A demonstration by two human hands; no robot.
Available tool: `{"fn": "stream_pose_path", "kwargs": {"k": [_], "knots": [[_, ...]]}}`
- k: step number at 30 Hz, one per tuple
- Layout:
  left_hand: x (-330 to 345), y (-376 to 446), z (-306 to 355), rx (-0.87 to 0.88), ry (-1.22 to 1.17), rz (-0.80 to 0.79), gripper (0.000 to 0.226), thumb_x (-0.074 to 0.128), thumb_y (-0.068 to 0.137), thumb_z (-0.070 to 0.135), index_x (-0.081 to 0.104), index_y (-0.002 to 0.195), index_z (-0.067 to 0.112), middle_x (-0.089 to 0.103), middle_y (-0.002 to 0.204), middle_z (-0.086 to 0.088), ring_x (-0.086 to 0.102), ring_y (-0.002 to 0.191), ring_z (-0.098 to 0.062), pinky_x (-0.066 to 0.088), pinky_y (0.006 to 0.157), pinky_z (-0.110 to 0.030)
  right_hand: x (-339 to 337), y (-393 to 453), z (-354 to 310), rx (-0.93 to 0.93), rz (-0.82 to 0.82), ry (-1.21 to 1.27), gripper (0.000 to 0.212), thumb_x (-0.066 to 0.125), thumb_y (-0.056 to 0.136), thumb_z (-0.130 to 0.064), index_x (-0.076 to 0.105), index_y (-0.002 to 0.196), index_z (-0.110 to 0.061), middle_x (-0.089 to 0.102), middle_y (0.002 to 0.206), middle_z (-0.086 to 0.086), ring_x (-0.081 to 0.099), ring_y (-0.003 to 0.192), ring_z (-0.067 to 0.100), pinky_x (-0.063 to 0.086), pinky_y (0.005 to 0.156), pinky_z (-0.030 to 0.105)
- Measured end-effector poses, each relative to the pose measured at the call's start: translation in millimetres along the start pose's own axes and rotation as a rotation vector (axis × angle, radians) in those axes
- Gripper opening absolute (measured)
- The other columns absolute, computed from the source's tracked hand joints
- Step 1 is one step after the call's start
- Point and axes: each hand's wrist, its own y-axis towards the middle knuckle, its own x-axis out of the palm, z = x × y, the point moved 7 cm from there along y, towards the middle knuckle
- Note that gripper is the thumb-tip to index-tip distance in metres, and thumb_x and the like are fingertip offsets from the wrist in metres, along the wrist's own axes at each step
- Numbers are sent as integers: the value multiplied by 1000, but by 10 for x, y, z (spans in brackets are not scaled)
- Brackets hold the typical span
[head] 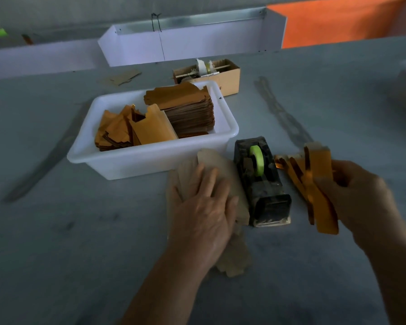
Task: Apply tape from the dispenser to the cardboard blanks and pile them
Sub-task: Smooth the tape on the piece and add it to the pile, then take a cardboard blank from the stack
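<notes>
White tub (117,160) behind dispenser (261,181); left hand (202,207) flat on blank (230,165), right hand (359,195) gripping blanks (319,184).

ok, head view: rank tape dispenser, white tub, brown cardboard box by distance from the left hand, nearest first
1. tape dispenser: immediately right of the left hand, which lies flat on a pale cardboard blank.
2. white tub: just beyond the hand, up and to the left, holding stacked blanks.
3. brown cardboard box: farthest, behind the tub near the white back panel.
</notes>
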Motion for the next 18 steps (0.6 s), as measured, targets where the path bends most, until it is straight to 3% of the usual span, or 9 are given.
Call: {"fn": "stream_pose_path", "kwargs": {"k": [2,5,7,10,14,16,18], "knots": [[1,-67,-73,-10,-4,11,59,4,92,46,46,128,26,34,147,2,20,145,-19,37,98,-53,1,51,62,22,7,-75,22,59,89,-24,61,110,-22,63,85,6,61,80,29,53,73,44],[-55,-187,-183,15,-11,68,51,20,94,40,58,121,20,47,142,-3,35,140,-23,44,91,-54,-6,92,129,34,18,-157,16,58,88,-22,61,103,-18,59,75,4,57,70,27,49,63,37],[-82,-257,-238,28,-53,89,49,25,93,38,60,121,18,47,142,-4,36,139,-24,44,91,-56,16,116,157,31,15,-218,14,56,89,-21,61,102,-16,57,71,3,55,67,27,46,59,34],[-81,-276,-283,-13,-124,42,53,16,94,45,45,134,27,26,154,7,11,147,-13,31,106,-52,60,139,191,46,4,-347,21,55,90,-21,58,109,-12,56,81,10,56,73,32,50,66,39],[-6,-280,-350,-96,-163,-32,57,17,98,42,-1,151,33,-22,158,11,-25,142,-5,1,120,-41,20,87,178,66,77,-454,33,56,89,-32,55,118,-15,43,113,13,51,100,38,52,77,53],[-9,-289,-386,-150,-242,-55,62,23,98,39,-8,151,29,-28,156,9,-26,142,-5,-6,120,-36,-15,29,98,10,132,-399,37,58,87,-32,54,121,-17,38,123,11,46,110,38,50,81,56],[-80,-269,-423,-204,-339,-40,64,33,98,36,2,153,26,-17,159,8,-18,144,-6,-2,120,-34,-48,-54,-7,-72,186,-328,39,62,85,-28,55,121,-16,39,125,12,48,110,36,49,86,52]]}}
